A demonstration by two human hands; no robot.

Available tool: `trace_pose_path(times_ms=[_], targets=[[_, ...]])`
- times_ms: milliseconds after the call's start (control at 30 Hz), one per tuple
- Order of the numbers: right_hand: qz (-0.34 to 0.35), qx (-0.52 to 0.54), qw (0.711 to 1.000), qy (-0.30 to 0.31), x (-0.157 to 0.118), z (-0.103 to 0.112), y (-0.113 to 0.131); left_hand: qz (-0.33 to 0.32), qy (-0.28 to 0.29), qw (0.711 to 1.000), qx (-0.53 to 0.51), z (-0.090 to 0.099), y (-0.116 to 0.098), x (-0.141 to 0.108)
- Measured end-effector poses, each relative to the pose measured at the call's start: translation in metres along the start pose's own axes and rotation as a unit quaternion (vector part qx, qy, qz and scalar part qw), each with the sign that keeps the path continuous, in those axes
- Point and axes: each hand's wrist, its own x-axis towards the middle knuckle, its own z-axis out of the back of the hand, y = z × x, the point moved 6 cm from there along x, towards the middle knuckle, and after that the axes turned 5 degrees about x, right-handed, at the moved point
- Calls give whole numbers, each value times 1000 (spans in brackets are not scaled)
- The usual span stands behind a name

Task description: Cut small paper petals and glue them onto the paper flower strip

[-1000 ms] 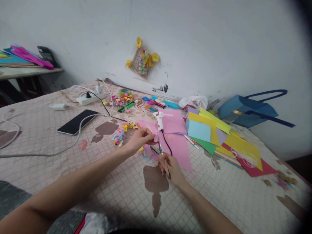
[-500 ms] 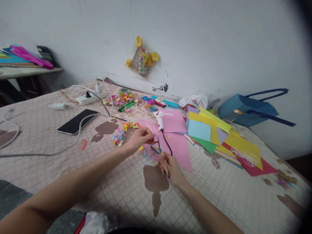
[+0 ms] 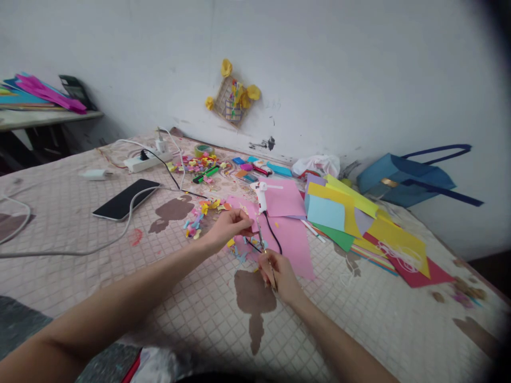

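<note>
My right hand (image 3: 280, 274) is closed around a slim pair of metal scissors (image 3: 261, 238), whose blades point up and away, towards my left hand. The fingers of my left hand (image 3: 236, 222) are pinched on a small piece of pink paper (image 3: 254, 225) beside the blade tips; its edges are hard to make out against the pink sheets behind. Under and beside my hands lie small cut paper bits (image 3: 241, 250) and a curve of colourful paper flowers (image 3: 194, 223). A white glue gun (image 3: 261, 197) rests on the pink sheets (image 3: 297, 250) just beyond.
Coloured paper sheets (image 3: 351, 213) and white string (image 3: 403, 258) spread to the right, before a blue bag (image 3: 407, 181). A tablet (image 3: 126, 199), cables and a power strip (image 3: 146, 161) lie left. Towards the wall are a green cutter (image 3: 206, 174) and tape (image 3: 204, 150).
Both hands stay in almost the same place. The scissors' blades seem to shift very slightly beside the left fingertips; nothing else visibly moves.
</note>
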Motion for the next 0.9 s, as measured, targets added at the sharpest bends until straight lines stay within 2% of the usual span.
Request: trace_pose_path(times_ms=[300, 533, 900], targets=[[1, 13, 1000, 3, 1, 2, 3, 22, 12, 1000, -4, -7, 2, -3], [-3, 28, 1000, 7, 0, 0, 8, 15, 26, 1000, 7, -8, 5, -4], [-21, 26, 999, -10, 2, 2, -2, 32, 28, 999, -6, -12, 9, -6]])
